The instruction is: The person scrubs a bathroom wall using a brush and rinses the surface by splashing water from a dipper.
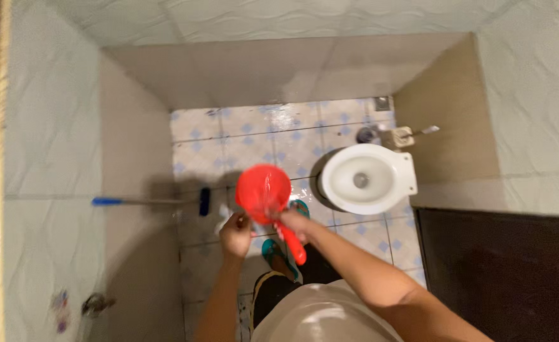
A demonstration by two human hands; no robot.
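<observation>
Nearest the camera, the right hand [294, 221] is clamped on the handle of a red plastic dipper [263, 190], held with its bowl over the tiled floor [229, 149] just left of the white toilet [367, 178]. The left hand [236, 233] is closed around something small and pale, too blurred to name. Water seems to glint inside the dipper; if the grip tilts, it could spill onto the already wet-looking tiles and make the sandalled feet [279, 250] slip. Left of the hands, a blue-handled brush [153, 201] leans by the wall. Farther off, small objects behind the toilet and a floor drain [382, 103] are hard to make out; the dark door at right is cut off.
</observation>
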